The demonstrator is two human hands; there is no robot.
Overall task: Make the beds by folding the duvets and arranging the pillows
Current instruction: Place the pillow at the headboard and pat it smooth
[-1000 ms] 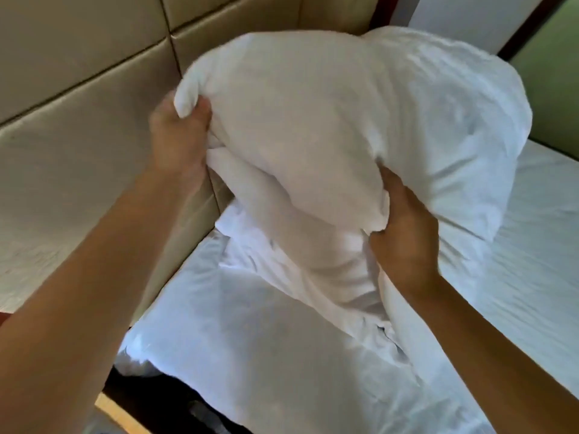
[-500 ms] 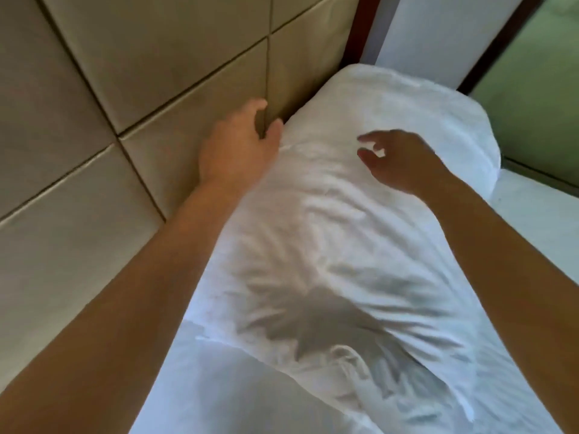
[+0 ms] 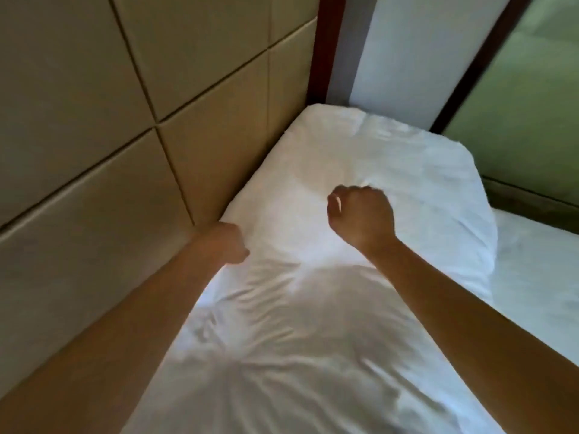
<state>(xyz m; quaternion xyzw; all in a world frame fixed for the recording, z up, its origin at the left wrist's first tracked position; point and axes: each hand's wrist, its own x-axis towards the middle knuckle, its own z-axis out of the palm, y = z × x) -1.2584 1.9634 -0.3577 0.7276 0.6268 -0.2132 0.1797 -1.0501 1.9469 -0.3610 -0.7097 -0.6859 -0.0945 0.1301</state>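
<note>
A white pillow [image 3: 376, 158] lies flat on the bed along the padded headboard [image 3: 125, 158], its far end in the corner. My left hand [image 3: 228, 242] is curled into a fist at the pillow's headboard-side edge and touches the fabric. My right hand [image 3: 360, 214] is a loose fist over the middle of the pillow, with nothing in it. Wrinkled white fabric [image 3: 297, 355] continues toward me between my forearms; I cannot tell whether it is the same pillow or another one.
The beige headboard panels run close along the left. A dark wooden post [image 3: 326, 42] and a white wall panel [image 3: 423, 42] stand behind the pillow. Green frosted glass [image 3: 532, 104] is at the right. White bed sheet [image 3: 539, 292] shows beside the pillow.
The pillow, held up in both hands a second ago, now lies against the headboard. Both hands let go, opened, and have since curled into fists and drawn back toward me.
</note>
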